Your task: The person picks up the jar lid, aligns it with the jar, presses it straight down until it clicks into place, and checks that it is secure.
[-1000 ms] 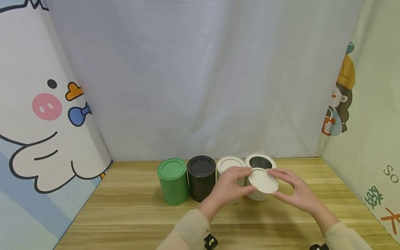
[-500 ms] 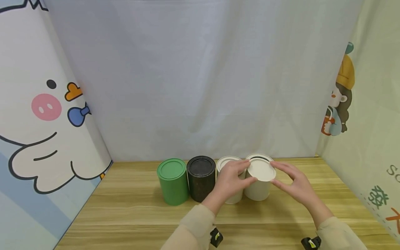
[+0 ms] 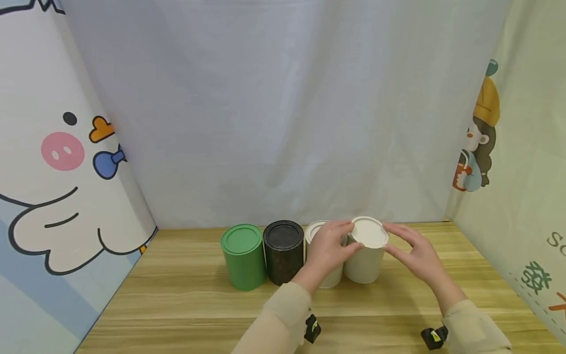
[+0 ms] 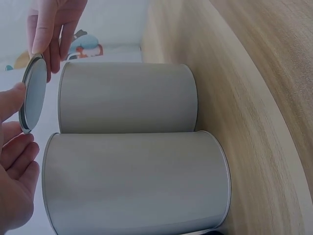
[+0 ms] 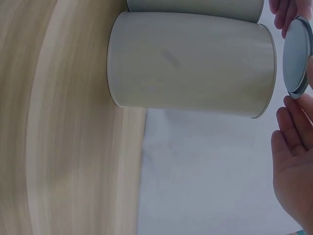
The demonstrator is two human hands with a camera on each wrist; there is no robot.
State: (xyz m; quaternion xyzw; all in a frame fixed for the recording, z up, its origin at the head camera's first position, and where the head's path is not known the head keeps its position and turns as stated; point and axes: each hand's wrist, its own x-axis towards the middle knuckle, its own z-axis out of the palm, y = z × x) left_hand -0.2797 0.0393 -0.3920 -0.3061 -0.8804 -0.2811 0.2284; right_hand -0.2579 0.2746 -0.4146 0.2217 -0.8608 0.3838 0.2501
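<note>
A round white lid (image 3: 370,232) is held level between both hands, over the top of the rightmost white can (image 3: 364,265). My left hand (image 3: 326,249) pinches the lid's left edge between thumb and fingers. On the opposite edge, my right hand (image 3: 417,254) grips it the same way. In the left wrist view, a narrow gap shows between the lid (image 4: 34,93) and the can's rim. The right wrist view shows the underside of the lid (image 5: 296,58) beside the can (image 5: 190,63). From the head view, the lid hides the can's opening.
Left of that can stands another white can (image 3: 332,280) with its lid on, partly behind my left hand. A black can (image 3: 284,260) and a green can (image 3: 244,265), both lidded, continue the row on the wooden table (image 3: 185,305). A pale curtain (image 3: 265,123) hangs behind.
Both hands have carried the white lid up and away from me, from in front of the rightmost can to over its opening. The cans have stayed in place.
</note>
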